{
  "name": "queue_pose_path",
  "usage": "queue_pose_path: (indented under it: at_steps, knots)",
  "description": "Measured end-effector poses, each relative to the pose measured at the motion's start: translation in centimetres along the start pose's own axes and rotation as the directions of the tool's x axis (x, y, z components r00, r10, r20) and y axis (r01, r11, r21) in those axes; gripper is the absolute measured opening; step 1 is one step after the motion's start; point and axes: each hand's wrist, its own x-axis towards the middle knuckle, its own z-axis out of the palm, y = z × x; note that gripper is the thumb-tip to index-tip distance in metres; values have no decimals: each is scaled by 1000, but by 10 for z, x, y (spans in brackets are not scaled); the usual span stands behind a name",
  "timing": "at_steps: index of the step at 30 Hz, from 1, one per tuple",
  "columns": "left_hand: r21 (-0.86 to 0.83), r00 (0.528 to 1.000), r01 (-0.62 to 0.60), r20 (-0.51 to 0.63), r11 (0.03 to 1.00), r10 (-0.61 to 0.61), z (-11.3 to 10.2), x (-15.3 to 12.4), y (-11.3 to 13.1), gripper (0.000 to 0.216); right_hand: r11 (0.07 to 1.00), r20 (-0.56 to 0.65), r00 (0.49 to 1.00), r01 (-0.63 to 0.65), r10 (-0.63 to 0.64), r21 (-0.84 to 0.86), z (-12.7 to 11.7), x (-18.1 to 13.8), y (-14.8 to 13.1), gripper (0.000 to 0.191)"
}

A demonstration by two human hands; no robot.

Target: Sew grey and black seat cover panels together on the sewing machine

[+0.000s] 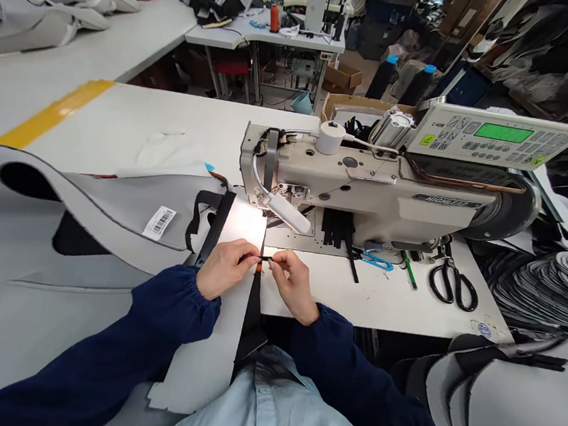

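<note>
My left hand and my right hand meet in front of the sewing machine, both pinching a short black strap piece between their fingertips. The strap piece lies across a long black band that runs from the machine toward my lap. Grey fabric with black trim spreads to the left, bearing a barcode label. The machine's lamp lights the cloth just beyond my fingers.
Black scissors, blue-handled snips and a green pen lie on the table to the right. A control panel sits above the machine. Stacked grey pieces pile at right. Another sewing table stands behind.
</note>
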Motion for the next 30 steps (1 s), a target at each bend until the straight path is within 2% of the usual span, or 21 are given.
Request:
queue_pose_path:
  at_steps: [2, 3, 5, 7, 10, 13, 16, 19, 22, 26, 30]
  knots:
    - [67, 1000, -17, -15, 998, 18, -3, 16, -7, 21, 970, 131, 985, 139, -114, -201, -7, -5, 5, 12]
    - [104, 999, -27, -31, 994, 30, -4, 27, -13, 22, 935, 226, 959, 230, -170, -271, -10, -8, 7, 19]
    - [156, 995, -62, -69, 986, 74, -3, 49, -26, 21, 862, 418, 876, 390, -240, -324, -16, -16, 10, 38]
    - [175, 992, -87, -77, 981, 102, 0, 67, -41, 19, 813, 538, 804, 478, -252, -333, -17, -20, 10, 49]
    - [176, 996, -65, -50, 982, 74, 5, 81, -60, 17, 759, 594, 777, 512, -210, -402, -13, -16, 9, 51]
    - [177, 997, -55, -43, 983, 64, 7, 81, -68, 16, 694, 633, 751, 557, -186, -456, -4, 0, 10, 36]
    - [199, 997, -53, -38, 979, 61, 6, 78, -69, 17, 652, 710, 672, 638, -211, -410, 3, 17, 16, 19]
    - [239, 995, -81, -33, 968, 91, 5, 80, -68, 19, 643, 749, 607, 690, -265, -332, 5, 26, 22, 19]
    - [310, 994, -102, 0, 945, 108, 5, 87, -65, 21, 652, 726, 618, 689, -302, -315, 5, 25, 26, 19]
    - [426, 997, -43, 70, 904, 14, 5, 99, -57, 23, 661, 682, 656, 672, -322, -334, 10, 18, 27, 21]
    - [501, 997, 26, 47, 865, -57, 8, 109, -51, 23, 650, 674, 671, 667, -309, -365, 17, 13, 28, 17]
